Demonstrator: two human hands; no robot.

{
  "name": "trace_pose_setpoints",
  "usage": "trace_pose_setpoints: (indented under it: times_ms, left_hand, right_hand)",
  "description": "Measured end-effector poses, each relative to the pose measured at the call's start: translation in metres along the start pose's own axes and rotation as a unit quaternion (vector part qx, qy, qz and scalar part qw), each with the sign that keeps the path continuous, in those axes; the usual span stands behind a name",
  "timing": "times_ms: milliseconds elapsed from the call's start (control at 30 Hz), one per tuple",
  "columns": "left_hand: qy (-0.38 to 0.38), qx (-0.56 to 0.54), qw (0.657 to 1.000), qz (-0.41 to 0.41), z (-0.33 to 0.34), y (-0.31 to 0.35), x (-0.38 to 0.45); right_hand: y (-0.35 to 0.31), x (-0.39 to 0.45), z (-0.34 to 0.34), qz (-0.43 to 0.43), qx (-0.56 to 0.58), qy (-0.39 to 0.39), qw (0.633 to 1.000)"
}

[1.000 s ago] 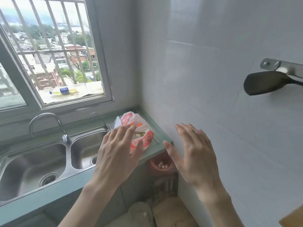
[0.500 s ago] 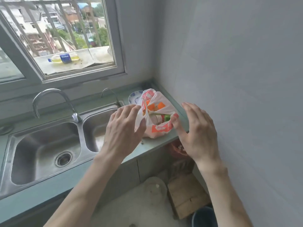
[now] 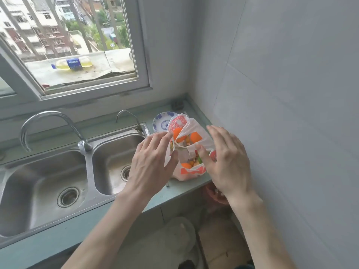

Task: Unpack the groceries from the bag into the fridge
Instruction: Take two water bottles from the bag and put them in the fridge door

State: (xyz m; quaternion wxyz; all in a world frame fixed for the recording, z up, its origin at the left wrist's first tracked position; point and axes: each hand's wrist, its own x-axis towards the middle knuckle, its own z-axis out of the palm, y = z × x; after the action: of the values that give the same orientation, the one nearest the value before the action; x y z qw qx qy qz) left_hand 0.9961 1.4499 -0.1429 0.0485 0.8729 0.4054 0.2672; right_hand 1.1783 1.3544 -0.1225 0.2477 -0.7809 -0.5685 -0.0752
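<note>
Left hand (image 3: 150, 164): thumb and fingers pinch the left edge of the plastic bag (image 3: 191, 152) at its mouth; grip closed on the film, back of hand toward the camera. Right hand (image 3: 227, 160): thumb pressed into the right side of the bag opening, fingers extended and relaxed above it; whether they actually clasp the plastic cannot be told. The two hands sit on opposite sides of the mouth, which is parted between them.

Bag: white film with red-orange print, standing on the green table (image 3: 180, 191) at its right end, near the tiled wall (image 3: 291, 113). Inside, visible through the opening: orange pieces, something green, a pale container with a label; items not identifiable further.

Just behind the bag, touching or nearly so: a blue-and-white bowl (image 3: 162, 122). Left of the bag: double steel sink (image 3: 58, 181), with a large tap (image 3: 50, 129) and a smaller tap (image 3: 127, 118) at its back edge. Above: window (image 3: 77, 45) with bars; a bottle (image 3: 72, 64) of yellow liquid lies on the outer ledge. Under the table's end: a reddish bin (image 3: 215, 195), partly hidden by the right wrist.
</note>
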Motion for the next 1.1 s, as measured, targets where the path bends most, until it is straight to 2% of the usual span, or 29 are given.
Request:
trace_pose_setpoints:
  times_ms: [433, 533, 667, 800, 900, 967, 1100]
  left_hand:
    - [0.017, -0.021, 0.999, -0.043, 0.068, 0.037, 0.055]
    - [-0.009, -0.036, 0.997, -0.068, 0.085, 0.046, 0.062]
    - [-0.079, -0.033, 0.991, -0.098, 0.109, 0.035, 0.063]
    - [-0.15, -0.01, 0.981, -0.123, 0.127, 0.016, 0.062]
    - [-0.168, -0.022, 0.975, -0.142, 0.134, 0.01, 0.065]
    - [-0.169, -0.023, 0.974, -0.147, 0.14, 0.005, 0.067]
    - [-0.166, 0.002, 0.977, -0.134, 0.156, -0.003, 0.073]
  right_hand:
    - [0.054, 0.052, 0.071, -0.07, 0.087, -0.109, 0.988]
    - [0.063, 0.053, 0.087, -0.069, 0.116, -0.134, 0.982]
    - [0.073, 0.053, 0.111, -0.065, 0.143, -0.177, 0.971]
    - [0.072, 0.057, 0.139, -0.043, 0.163, -0.318, 0.933]
    - [0.07, 0.072, 0.167, -0.013, 0.119, -0.412, 0.903]
    - [0.071, 0.084, 0.191, -0.012, 0.094, -0.421, 0.902]
    - [0.087, 0.103, 0.223, -0.026, 0.056, -0.346, 0.936]
